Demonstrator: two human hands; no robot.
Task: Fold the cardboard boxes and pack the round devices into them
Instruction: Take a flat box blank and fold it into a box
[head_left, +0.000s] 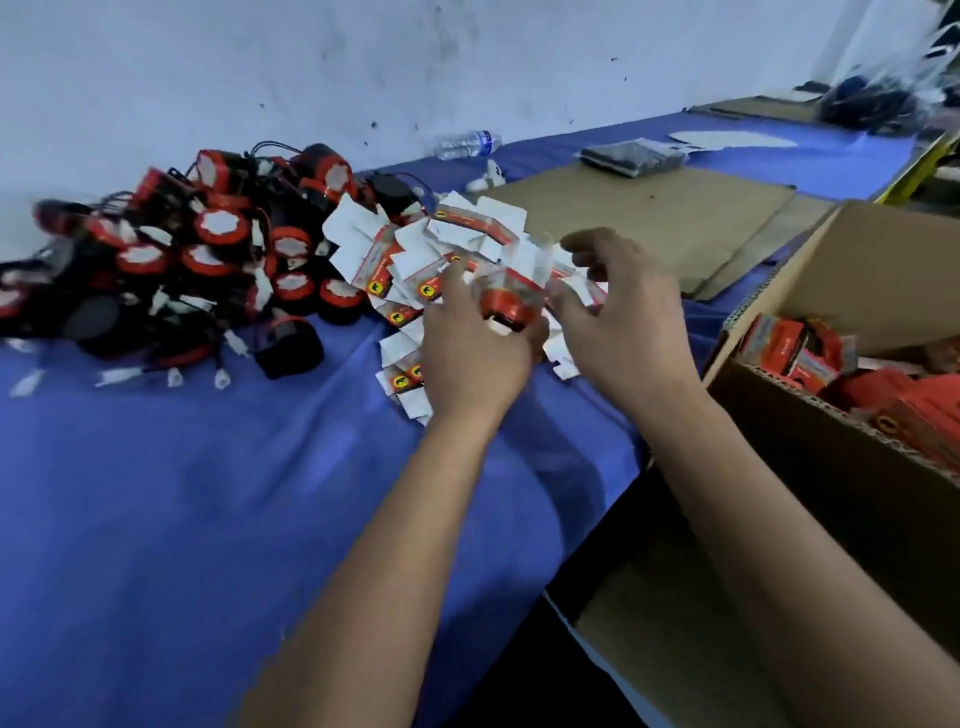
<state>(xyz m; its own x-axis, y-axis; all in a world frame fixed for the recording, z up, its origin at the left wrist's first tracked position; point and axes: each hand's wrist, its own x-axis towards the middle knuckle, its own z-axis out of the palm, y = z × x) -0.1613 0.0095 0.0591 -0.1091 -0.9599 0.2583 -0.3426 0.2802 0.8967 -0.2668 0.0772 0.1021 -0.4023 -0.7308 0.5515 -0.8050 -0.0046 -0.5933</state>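
Observation:
A heap of round black-and-red devices (208, 244) with white plugs on wires lies at the left of the blue table. Beside it spreads a pile of flat red-and-white box blanks (410, 249). Above that pile my left hand (467, 348) grips a small red box (511, 299), blurred by motion, with its white flap standing up. My right hand (618, 312) hovers just right of the box with fingers spread and loosely curved; whether its fingertips touch the flap is unclear.
A large brown carton (810, 426) at the right holds several packed red boxes (789, 348). Flat cardboard sheets (649, 218), a black packet (631, 158) and a plastic bottle (467, 143) lie at the back. The blue cloth (182, 493) covers the table.

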